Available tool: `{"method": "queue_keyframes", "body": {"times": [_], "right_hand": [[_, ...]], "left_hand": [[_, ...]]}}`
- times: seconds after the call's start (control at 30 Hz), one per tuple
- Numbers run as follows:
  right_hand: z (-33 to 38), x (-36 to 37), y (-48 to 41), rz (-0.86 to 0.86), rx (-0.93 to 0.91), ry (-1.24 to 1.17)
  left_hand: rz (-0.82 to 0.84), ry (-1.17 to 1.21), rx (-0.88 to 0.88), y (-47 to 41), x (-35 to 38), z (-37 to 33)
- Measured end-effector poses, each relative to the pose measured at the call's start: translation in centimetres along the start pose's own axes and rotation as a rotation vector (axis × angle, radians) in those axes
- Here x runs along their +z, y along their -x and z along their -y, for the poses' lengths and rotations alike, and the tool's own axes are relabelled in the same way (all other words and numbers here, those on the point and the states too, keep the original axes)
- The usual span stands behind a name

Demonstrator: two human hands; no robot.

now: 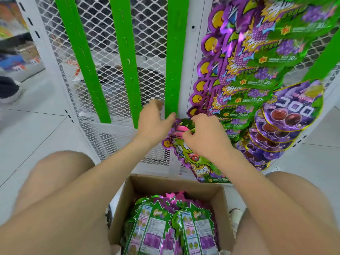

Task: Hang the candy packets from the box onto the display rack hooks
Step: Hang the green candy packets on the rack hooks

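While pinched by the right hand (204,137), the candy packet (191,161) is held upright, top just under the green strip (173,70). That strip's end is touched by the relaxed left hand (152,120).

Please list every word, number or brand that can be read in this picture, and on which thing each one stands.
"30": on the hanging green-purple packets, several times.
"コロロ": on the round purple packets.
Large yellow characters on those green-purple packets: too blurred to read.
Back labels of the boxed packets: too small to read.
Print on the held packet: too blurred to read.
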State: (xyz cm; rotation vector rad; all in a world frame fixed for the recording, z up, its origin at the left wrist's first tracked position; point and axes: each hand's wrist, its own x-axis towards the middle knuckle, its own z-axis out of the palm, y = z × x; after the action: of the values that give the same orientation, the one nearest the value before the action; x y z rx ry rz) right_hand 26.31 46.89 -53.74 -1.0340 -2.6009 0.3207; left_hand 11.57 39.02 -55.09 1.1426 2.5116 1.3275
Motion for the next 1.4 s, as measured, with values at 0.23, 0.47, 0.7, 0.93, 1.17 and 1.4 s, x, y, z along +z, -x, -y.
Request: {"method": "queue_keyframes", "body": {"times": [0.23, 0.47, 0.7, 0.93, 1.17, 1.4], "right_hand": [[-2.7, 0.4, 0.2, 0.103, 0.068, -0.049], [-3.3, -0.9, 0.6, 0.254, 0.011, -0.209], [-2.5, 0.3, 3.2, 0.213, 0.084, -0.346], [-2.1, 2.6, 4.3, -0.022, 0.158, -0.453], [-2.2, 3.7, 4.6, 0.060, 0.180, -0.460], [-1.6, 4.2, 4.8, -0.139, 0.132, -0.455]], "left_hand": [[-0.234, -0.089, -0.150, -0.8, 3.6, -0.2], [0.236, 0.185, -0.166, -1.6, 1.4, 2.0], [0.686, 0.352, -0.342, 0.7, -1.3, 1.7], [0.635, 0.228, -0.300, 2.4, -2.5, 1.9], [0.671, 0.206, -0.278, 2.8, -2.4, 1.7], [0.660, 0.289, -0.272, 2.1, -1.3, 2.7]]}}
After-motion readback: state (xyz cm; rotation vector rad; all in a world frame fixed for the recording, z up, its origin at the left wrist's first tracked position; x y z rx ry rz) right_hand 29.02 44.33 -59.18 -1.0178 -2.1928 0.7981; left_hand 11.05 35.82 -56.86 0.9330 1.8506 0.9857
